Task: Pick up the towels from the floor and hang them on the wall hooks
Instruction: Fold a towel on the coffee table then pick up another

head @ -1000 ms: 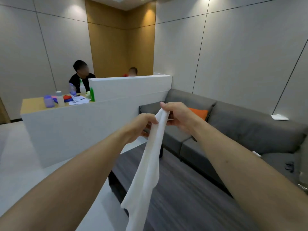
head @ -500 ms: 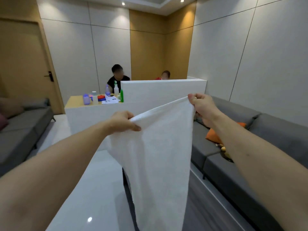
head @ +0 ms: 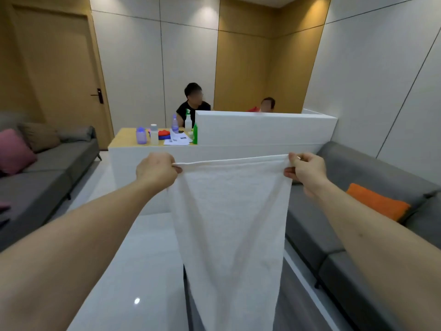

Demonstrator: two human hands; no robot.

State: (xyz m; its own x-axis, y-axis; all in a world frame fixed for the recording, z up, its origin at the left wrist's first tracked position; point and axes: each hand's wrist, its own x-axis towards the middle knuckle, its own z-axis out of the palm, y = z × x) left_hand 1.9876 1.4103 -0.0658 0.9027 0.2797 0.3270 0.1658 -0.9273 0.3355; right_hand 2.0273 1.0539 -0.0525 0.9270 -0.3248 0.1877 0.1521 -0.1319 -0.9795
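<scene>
White terry towel (head: 229,218) pinched at both top corners by my left hand (head: 156,172) and right hand (head: 306,172), I keep its edge taut and level for hanging.

A white table (head: 238,149) with a raised white partition (head: 262,126) stands mid-room. On its wooden top, left of the partition, sit bottles (head: 141,135) and papers (head: 177,140). Behind the table sit two people (head: 193,103) against pale grey and tan wall panels (head: 241,68). Left of the table are a wooden door (head: 59,68) and a grey sofa (head: 47,168) with a pink cushion (head: 14,151). Right of it runs another grey sofa (head: 358,177) with an orange cushion (head: 378,201). The floor (head: 133,271) before the table is glossy white.
</scene>
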